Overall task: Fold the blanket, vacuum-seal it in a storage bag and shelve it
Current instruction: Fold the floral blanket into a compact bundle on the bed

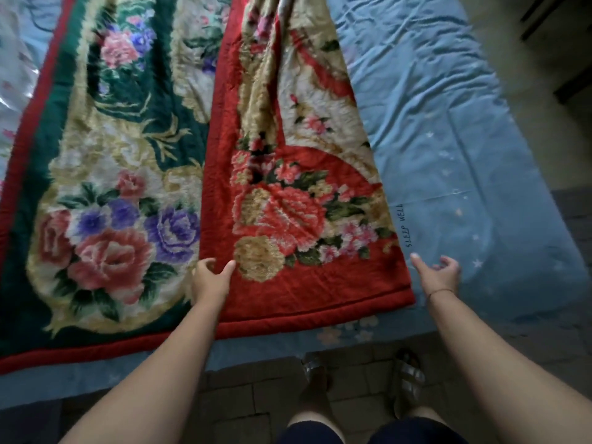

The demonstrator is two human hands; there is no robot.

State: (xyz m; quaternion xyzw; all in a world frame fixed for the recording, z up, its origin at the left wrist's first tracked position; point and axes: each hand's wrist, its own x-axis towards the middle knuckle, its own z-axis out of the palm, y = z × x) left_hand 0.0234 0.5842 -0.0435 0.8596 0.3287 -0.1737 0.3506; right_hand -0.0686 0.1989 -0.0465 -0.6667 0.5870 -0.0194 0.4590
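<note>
Left hand [211, 278] apparently pinches blanket [288, 219]; right hand [440, 274] hovers relaxed.

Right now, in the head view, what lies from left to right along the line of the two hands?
green blanket side → left hand → red flap → right hand → sheet

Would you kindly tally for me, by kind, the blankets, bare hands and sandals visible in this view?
Floral blanket: 1
Hands: 2 (left hand, right hand)
Sandals: 2 (left sandal, right sandal)
Total: 5
</note>
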